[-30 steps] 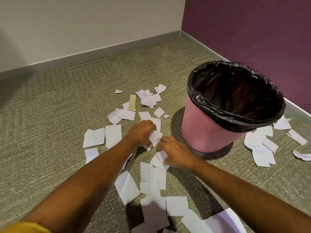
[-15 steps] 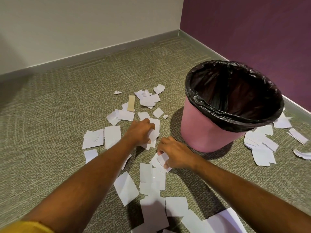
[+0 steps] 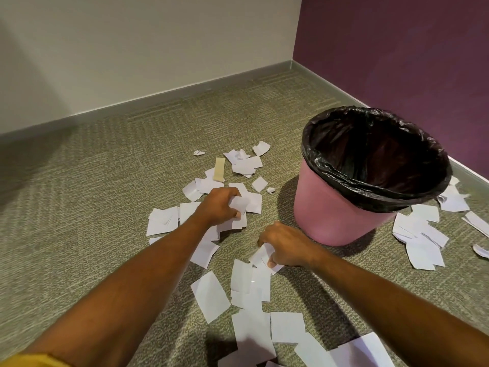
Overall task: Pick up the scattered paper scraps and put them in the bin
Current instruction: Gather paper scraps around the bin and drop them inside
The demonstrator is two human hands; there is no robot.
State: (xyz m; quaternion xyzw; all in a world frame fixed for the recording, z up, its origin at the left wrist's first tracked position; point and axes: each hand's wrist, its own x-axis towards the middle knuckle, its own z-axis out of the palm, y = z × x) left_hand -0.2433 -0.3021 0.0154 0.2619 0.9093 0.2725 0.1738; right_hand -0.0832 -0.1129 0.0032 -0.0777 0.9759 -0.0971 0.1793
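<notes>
While the right hand [image 3: 284, 246] stays low, closed on a few paper scraps [image 3: 260, 256] beside the bin [image 3: 341, 207], the left hand [image 3: 221, 205] has shifted slightly up the carpet [image 3: 92, 207] — fingers curled round a growing bunch. Nothing has reached the bin yet; gathering goes on, with many loose scraps [image 3: 210, 295] left.

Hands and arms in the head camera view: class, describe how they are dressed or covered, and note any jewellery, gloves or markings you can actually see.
Both the left hand and the right hand are bare: no gloves, rings, watch or bracelet show. Both forearms are uncovered as far as they show. The only clothing in view is a bit of yellow sleeve on the left arm, at the bottom-left corner. No markings are visible.
</notes>
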